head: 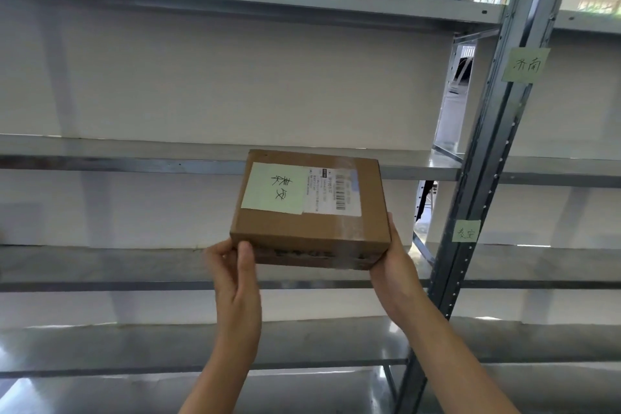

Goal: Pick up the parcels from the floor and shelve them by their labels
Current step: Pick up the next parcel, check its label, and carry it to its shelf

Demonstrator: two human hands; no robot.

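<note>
- Parcel (312, 232): matt brown cardboard, glossy clear tape (353, 228) by the right grip (395, 265).
- Note (274, 188) on it: matt pale-green paper.
- Shelf (134, 158): smooth grey metal, faint sheen.

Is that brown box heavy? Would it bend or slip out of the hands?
Probably light: the cardboard parcel is held at its near corners by the left hand and right hand. Likely stiff: its edges look straight. The glossy tape might feel slippery.

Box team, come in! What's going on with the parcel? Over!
Left grip and right grip hold the parcel at its near corners. Parcel raised before the shelves, not yet set down. Nothing seen blocking.
</note>
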